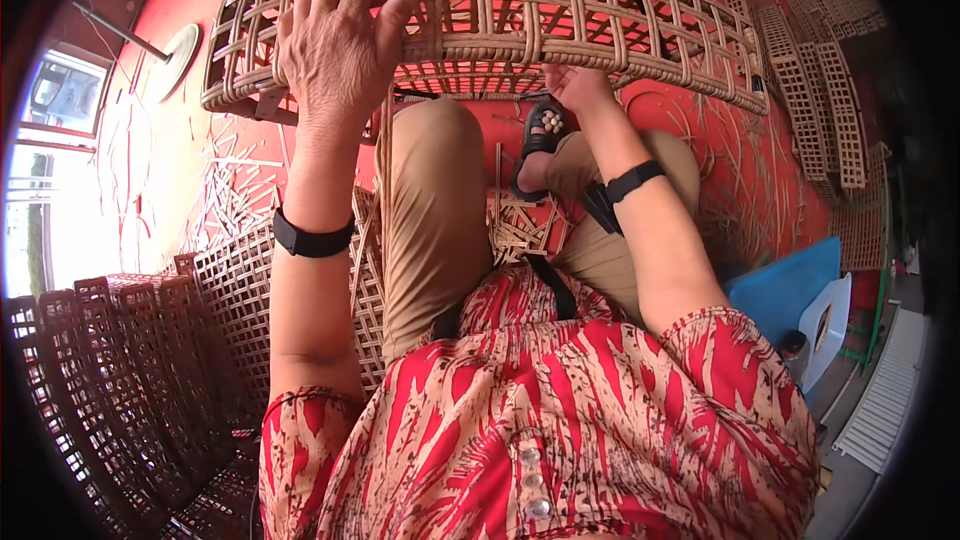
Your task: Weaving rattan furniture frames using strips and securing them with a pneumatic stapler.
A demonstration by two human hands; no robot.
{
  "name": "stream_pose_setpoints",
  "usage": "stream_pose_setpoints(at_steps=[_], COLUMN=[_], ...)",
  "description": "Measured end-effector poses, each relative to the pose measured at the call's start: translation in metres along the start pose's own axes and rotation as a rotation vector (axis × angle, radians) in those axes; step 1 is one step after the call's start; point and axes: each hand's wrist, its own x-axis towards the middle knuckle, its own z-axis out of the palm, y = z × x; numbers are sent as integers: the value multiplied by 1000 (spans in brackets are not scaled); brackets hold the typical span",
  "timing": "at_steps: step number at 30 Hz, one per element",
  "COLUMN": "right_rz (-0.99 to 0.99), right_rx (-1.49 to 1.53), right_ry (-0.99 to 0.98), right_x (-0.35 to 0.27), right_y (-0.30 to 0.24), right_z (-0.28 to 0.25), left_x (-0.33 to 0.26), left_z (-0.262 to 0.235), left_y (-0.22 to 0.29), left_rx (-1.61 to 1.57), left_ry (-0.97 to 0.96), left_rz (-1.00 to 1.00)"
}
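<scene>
gripping a long, tan wicker lattice point(490, 46) at far centre with the left hand point(340, 48); obscuring the grip of the right hand point(577, 87). looking largely woven, leaving remaining work unclear.

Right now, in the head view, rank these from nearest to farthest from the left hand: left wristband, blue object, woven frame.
1. Woven frame: at the top, under the left hand itself.
2. Left wristband: farther down the same arm.
3. Blue object: across on the person's right, beyond the right arm.
</scene>
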Motion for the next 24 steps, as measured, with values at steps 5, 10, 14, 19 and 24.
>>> stream_pose_setpoints(at_steps=[5, 10, 14, 19, 24], right_rz=[-142, -278, -334, -691, -957], right_rx=[213, 311, 371, 142, -96], right_ry=[83, 284, 559, 546, 340], right_x=[45, 48, 23, -21, -61], right_y=[-7, 4, 16, -3, -6], right_z=[-5, -24, -13, -4, 6], left_x=[-4, 2, 11, 1, 3], left_z=[-5, 4, -4, -2, -5], left_y=[0, -4, 3, -2, -3], left_rx=[-12, 4, -100, -93, -71], left_ry=[-85, -123, -50, -128, -91], left_rz=[2, 1, -62, -43, 141])
